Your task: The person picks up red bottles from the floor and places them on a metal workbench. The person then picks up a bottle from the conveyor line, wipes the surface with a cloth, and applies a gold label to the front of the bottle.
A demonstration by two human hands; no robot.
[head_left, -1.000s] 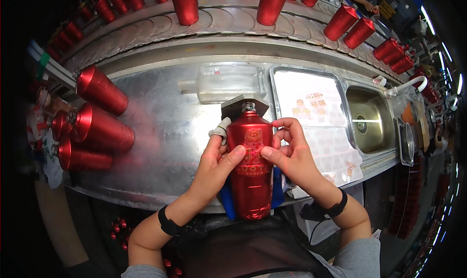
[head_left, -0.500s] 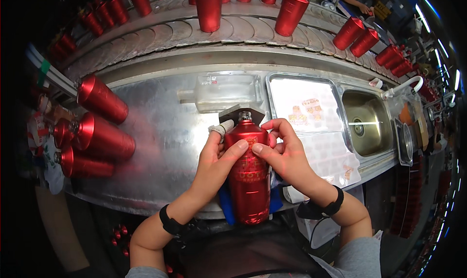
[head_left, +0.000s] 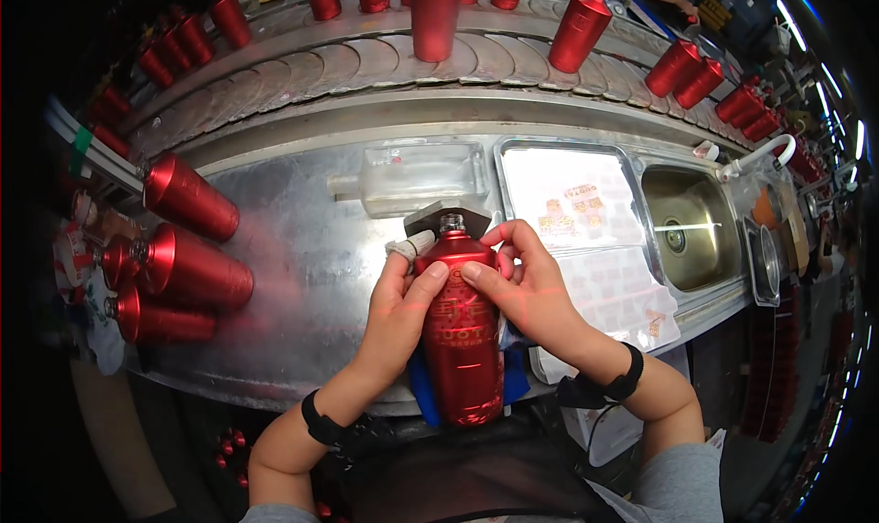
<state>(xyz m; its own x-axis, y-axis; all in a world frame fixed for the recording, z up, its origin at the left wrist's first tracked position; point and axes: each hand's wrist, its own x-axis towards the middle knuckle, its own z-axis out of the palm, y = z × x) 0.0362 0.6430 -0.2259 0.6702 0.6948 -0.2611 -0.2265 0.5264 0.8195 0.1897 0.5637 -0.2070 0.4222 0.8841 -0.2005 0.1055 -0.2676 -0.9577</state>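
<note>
A shiny red bottle (head_left: 465,363) with gold lettering leans with its clear glass neck pointing away from me and its base toward me. My left hand (head_left: 394,312) holds its left shoulder, thumb pressed on the front. A whitish wrap (head_left: 410,246) covers a fingertip of that hand. My right hand (head_left: 533,294) grips the other side, its thumb also on the upper front and its index finger bent beside the shoulder. Behind the neck stands a dark angled block (head_left: 430,215). Blue cloth (head_left: 515,377) shows beside the bottle's lower part.
A clear rectangular bottle (head_left: 423,177) lies beyond the block. To the right are a tray with a sticker sheet (head_left: 540,180), another sheet (head_left: 623,308) and a sink (head_left: 673,262). Several red bottles (head_left: 197,267) lie at left. A conveyor (head_left: 366,61) carries more; a co-worker's hand (head_left: 685,7) is far right.
The held bottle and both hands have shifted slightly left in view, and the left thumb has slid a little outward. Bottles on the near conveyor have moved right.
</note>
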